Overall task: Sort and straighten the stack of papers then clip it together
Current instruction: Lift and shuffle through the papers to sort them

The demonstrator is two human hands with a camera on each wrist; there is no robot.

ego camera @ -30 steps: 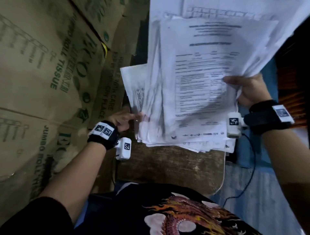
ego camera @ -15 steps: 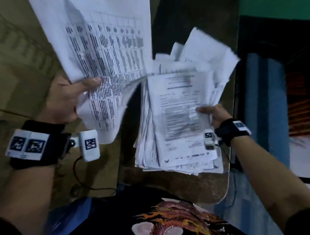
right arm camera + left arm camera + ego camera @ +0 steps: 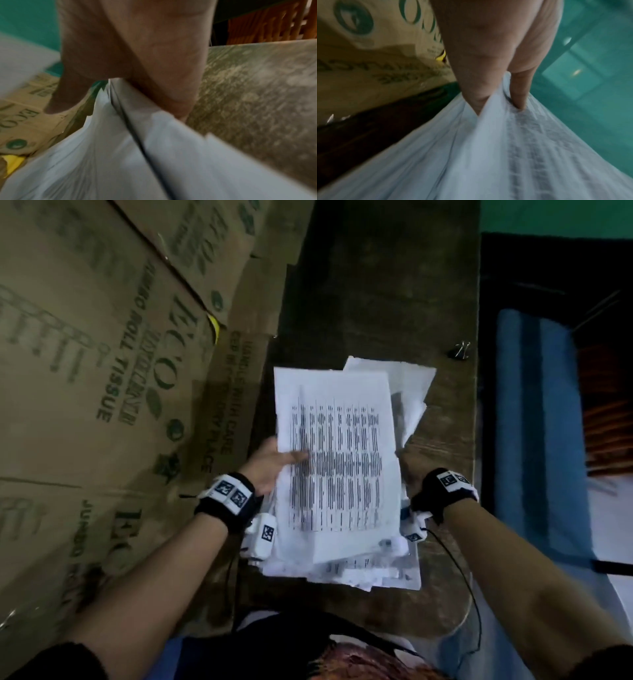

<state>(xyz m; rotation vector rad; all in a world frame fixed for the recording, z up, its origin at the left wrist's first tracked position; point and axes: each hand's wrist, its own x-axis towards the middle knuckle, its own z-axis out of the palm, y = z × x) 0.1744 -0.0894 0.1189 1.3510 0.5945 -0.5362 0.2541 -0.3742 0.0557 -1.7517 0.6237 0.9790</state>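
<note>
An untidy stack of white printed papers (image 3: pixel 337 460) lies over the dark wooden desk (image 3: pixel 376 285), with a sheet of printed columns on top and edges fanned out at the bottom. My left hand (image 3: pixel 274 465) grips its left edge, thumb on the top sheet; the left wrist view shows my fingers pinching the papers (image 3: pixel 496 148). My right hand (image 3: pixel 412 470) holds the right edge, mostly hidden behind the sheets; the right wrist view shows the papers (image 3: pixel 137 155) caught between thumb and fingers. A small black binder clip (image 3: pixel 460 350) sits on the desk beyond the stack, at the right edge.
Large brown cardboard boxes (image 3: pixel 102 371) printed with green lettering stand against the desk's left side. A blue surface (image 3: pixel 537 422) and orange slats (image 3: pixel 606 433) lie to the right. A thin black cable (image 3: pixel 469 594) runs down from my right wrist.
My left hand has brought its raised bundle of sheets down onto the pile held by my right hand, so the papers form one stack. The view has tilted down and the binder clip now shows.
</note>
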